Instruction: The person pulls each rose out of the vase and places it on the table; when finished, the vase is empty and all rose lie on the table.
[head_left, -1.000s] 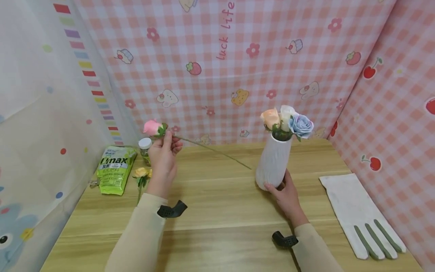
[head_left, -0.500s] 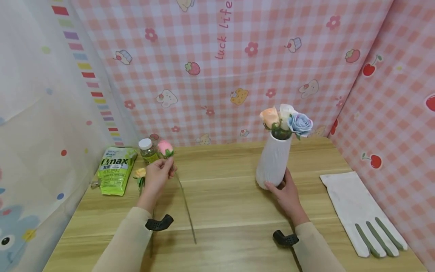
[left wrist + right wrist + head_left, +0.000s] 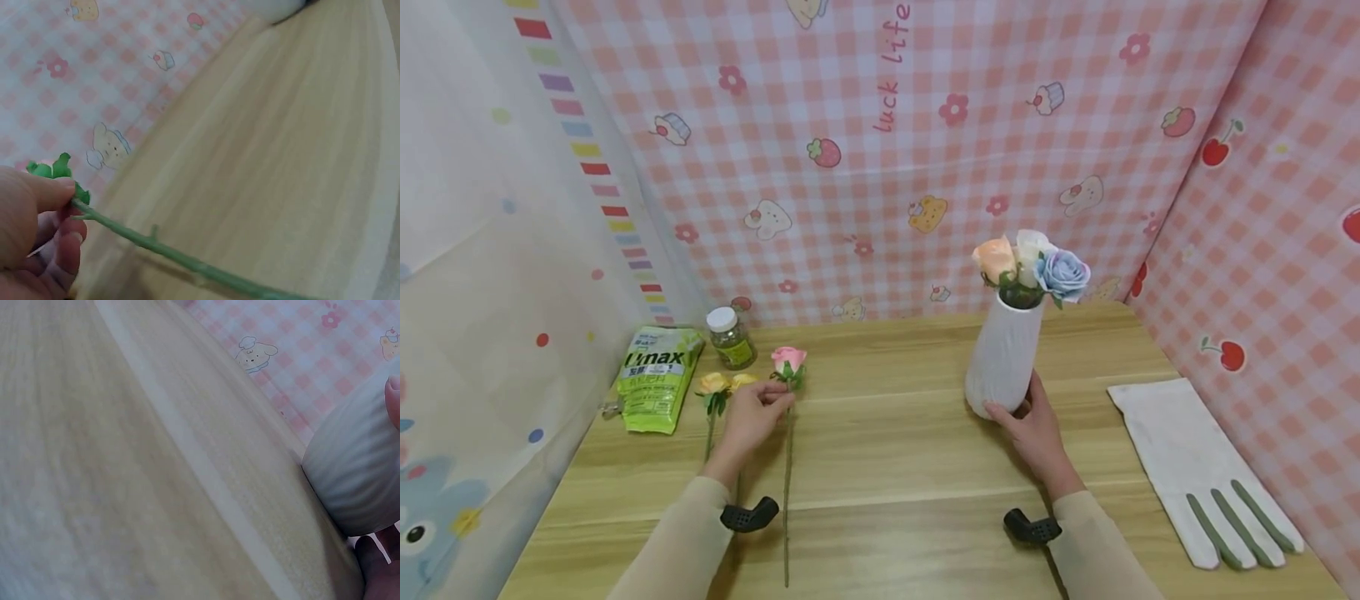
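Observation:
My left hand (image 3: 747, 427) pinches the stem of a pink rose (image 3: 788, 360) just under its green sepals. The long stem (image 3: 169, 251) runs toward the front of the table, low over the wood. In the left wrist view, thumb and fingers meet on the stem and the bloom is mostly hidden. On the right, my right hand (image 3: 1036, 442) grips the base of a ribbed white vase (image 3: 1002, 362), which leans slightly. A peach rose (image 3: 997, 258), a white rose (image 3: 1033, 247) and a blue rose (image 3: 1063, 275) stand in the vase. Two yellow roses (image 3: 713, 383) lie beside my left hand, partly covered by it.
A green and white bag (image 3: 655, 379) lies at the back left, next to a small jar (image 3: 731, 338) with a white lid. A white glove (image 3: 1202, 467) with green-edged fingers lies at the right. Checked cloth walls (image 3: 880, 208) border the table.
My left hand has lowered the pink rose from the air to near the tabletop, its stem swinging from pointing right to pointing toward the front. My right hand and the vase have stayed put.

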`<state>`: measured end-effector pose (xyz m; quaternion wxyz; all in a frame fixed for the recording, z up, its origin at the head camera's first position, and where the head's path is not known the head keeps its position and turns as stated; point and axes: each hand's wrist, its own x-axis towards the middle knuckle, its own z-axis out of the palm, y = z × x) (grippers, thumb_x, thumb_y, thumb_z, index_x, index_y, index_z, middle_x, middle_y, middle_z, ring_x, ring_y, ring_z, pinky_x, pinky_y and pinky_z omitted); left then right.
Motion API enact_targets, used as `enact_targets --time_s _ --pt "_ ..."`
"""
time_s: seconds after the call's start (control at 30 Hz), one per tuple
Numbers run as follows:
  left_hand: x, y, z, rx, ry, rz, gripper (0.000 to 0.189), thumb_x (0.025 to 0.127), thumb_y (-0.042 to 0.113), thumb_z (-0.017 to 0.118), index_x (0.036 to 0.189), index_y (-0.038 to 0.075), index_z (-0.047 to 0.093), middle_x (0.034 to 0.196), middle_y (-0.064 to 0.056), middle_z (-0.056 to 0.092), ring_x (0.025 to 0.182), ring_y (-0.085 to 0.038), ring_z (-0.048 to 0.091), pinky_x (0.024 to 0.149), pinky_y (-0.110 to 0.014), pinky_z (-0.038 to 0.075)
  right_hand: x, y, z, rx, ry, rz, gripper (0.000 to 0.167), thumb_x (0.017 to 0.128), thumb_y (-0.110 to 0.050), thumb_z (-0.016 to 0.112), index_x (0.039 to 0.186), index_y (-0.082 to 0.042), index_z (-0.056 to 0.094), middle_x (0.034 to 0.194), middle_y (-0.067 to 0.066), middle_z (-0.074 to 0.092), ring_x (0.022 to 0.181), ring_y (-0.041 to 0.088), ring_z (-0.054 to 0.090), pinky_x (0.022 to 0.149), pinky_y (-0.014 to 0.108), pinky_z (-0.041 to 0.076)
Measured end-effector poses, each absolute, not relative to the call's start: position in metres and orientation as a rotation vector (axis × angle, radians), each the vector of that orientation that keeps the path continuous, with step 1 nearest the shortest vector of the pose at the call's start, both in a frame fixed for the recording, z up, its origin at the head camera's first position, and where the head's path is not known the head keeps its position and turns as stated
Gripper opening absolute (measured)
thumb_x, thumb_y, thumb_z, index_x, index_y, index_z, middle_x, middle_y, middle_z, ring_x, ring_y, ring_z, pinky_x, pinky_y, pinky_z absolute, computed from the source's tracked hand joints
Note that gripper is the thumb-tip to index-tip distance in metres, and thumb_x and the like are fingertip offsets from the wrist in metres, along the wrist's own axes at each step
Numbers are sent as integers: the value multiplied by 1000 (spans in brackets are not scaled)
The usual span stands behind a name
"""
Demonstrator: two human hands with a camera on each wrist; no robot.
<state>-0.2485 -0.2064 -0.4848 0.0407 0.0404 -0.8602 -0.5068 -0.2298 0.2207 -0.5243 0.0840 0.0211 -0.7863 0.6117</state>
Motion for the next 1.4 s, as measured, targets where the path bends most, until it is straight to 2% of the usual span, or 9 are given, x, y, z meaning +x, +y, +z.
enact_targets --time_s 0.17,0.4,0.6,0.67,1.0,1.1,1.3,1.4 --pt "-246 -207 -491 135 -2562 -1505 14 86 9 73 96 1 70 84 -12 69 66 -12 62 56 -23 52 -230 221 -524 62 -2354 1823 90 85 -33 74 154 -24 16 144 13 38 127 29 44 100 39 39" --pt "-245 -209 -496 139 -2608 -1409 7 85 9 74 88 3 72 75 -6 67 60 -12 60 53 -24 50 -230 220 -523 65 -2342 1817 90 85 -32 74 153 -21 17 144 13 38 127 29 43 101 43 38" --pt "-242 -210 -496 177 -2667 -1332 8 83 10 74 86 3 72 72 -6 67 59 -13 61 51 -25 49 -232 221 -524 71 -2335 1808 90 85 -31 75 154 -21 17 146 12 37 128 28 43 96 21 40" --pt "-241 -211 -495 185 -2680 -1314 8 83 10 74 86 3 72 72 -6 67 59 -13 62 51 -26 50 -232 221 -524 75 -2335 1808 90 85 -31 75 154 -20 17 145 12 38 128 28 43 94 19 39" --pt "-242 -212 -492 123 -2763 -1071 6 83 14 76 83 8 73 66 2 66 57 -9 60 57 -30 48 -231 221 -523 70 -2341 1799 91 85 -32 74 154 -22 16 145 13 38 127 29 44 97 24 40" --pt "-241 -211 -491 93 -2770 -1030 5 82 14 76 82 10 74 65 4 65 56 -9 59 58 -30 48 -232 222 -524 69 -2340 1798 91 85 -32 74 154 -22 16 144 14 39 127 29 44 99 30 40" --pt "-239 -213 -485 71 -2708 -981 6 82 13 75 81 8 74 68 0 67 59 -12 60 58 -31 48 -222 217 -505 74 -2349 1821 90 87 -26 73 154 -14 15 144 20 37 128 34 43 103 47 37" --pt "-240 -210 -468 68 -2598 -994 9 83 15 74 83 6 74 71 -4 68 62 -16 60 57 -29 48 -217 215 -495 74 -2360 1824 89 88 -23 73 153 -10 15 144 23 37 127 36 43 102 49 37"
